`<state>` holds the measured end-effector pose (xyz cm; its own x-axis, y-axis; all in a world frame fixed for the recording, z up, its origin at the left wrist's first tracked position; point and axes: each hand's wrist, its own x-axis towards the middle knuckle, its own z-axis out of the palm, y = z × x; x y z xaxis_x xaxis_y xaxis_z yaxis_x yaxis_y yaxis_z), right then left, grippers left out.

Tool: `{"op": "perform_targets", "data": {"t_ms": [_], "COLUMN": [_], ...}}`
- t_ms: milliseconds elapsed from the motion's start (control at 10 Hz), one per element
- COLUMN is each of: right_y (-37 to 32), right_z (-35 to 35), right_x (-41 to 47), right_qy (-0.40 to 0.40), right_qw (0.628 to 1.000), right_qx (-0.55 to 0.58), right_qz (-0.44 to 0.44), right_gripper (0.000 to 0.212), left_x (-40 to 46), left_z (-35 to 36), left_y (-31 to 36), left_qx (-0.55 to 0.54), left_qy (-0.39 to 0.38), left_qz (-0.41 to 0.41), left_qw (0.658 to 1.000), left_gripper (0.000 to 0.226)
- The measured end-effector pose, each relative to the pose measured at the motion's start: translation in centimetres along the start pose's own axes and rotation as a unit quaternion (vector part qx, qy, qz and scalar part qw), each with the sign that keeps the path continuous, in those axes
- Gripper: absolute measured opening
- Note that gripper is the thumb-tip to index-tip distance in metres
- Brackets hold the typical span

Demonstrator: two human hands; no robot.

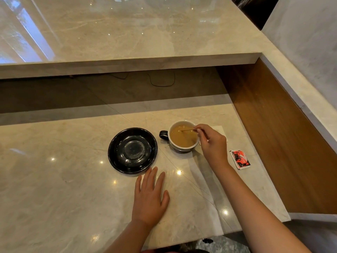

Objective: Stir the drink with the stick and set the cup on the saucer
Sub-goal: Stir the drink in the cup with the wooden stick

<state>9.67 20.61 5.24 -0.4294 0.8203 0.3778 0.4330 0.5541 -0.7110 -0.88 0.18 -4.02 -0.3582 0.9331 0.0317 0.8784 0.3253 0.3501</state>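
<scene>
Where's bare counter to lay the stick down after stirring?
Widest bare stretch: the counter left of the saucer. A narrower strip lies between the left hand and right hand. It is crowded right of the cup, where the napkin and red packet lie.

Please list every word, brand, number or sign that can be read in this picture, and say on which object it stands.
Red and white sachet: dark printing and a pale swirl, too small and blurred to read.
Cup, black saucer, stir stick, marble counter: no text visible.
Nothing legible anywhere.
</scene>
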Motion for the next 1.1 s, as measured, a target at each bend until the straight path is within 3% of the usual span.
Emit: {"op": "perform_targets", "data": {"t_ms": [200,300,400,600,700,900,1100], "right_y": [1.3,1.2,0.7,0.3,0.2,-0.5,0.7], "right_z": [-2.1,-2.6,-3.0,-2.4,-1.3,0.0,-1.5], "right_x": [0.1,-0.2,-0.6,-1.1,-1.1,0.1,0.8], "right_qy": [-0.027,-0.041,-0.054,-0.068,-0.062,-0.042,-0.050], "right_qw": [0.994,0.990,0.993,0.993,0.988,0.996,0.995], "right_qx": [-0.071,-0.100,-0.086,0.060,0.102,0.060,-0.054], "right_qz": [-0.074,-0.088,-0.059,0.077,0.093,0.047,-0.060], "right_gripper": [0.029,0.026,0.011,0.012,0.014,0.013,0.019], "left_x": [0.0,0.0,0.0,0.0,0.0,0.0,-0.1], "left_z": [0.1,0.1,0.1,0.0,0.0,0.0,0.1], "left_y": [0.0,0.0,0.0,0.0,0.0,0.0,0.0], "left_qx": [-0.001,0.000,0.001,0.001,-0.001,-0.004,0.000], "left_qy": [0.004,0.003,0.000,0.003,0.004,0.006,0.006], "left_qz": [0.002,0.001,-0.001,0.002,0.002,0.003,0.001], "left_qw": [1.000,1.000,1.000,1.000,1.000,1.000,1.000], "left_gripper": [0.052,0.052,0.052,0.052,0.052,0.052,0.053]}}
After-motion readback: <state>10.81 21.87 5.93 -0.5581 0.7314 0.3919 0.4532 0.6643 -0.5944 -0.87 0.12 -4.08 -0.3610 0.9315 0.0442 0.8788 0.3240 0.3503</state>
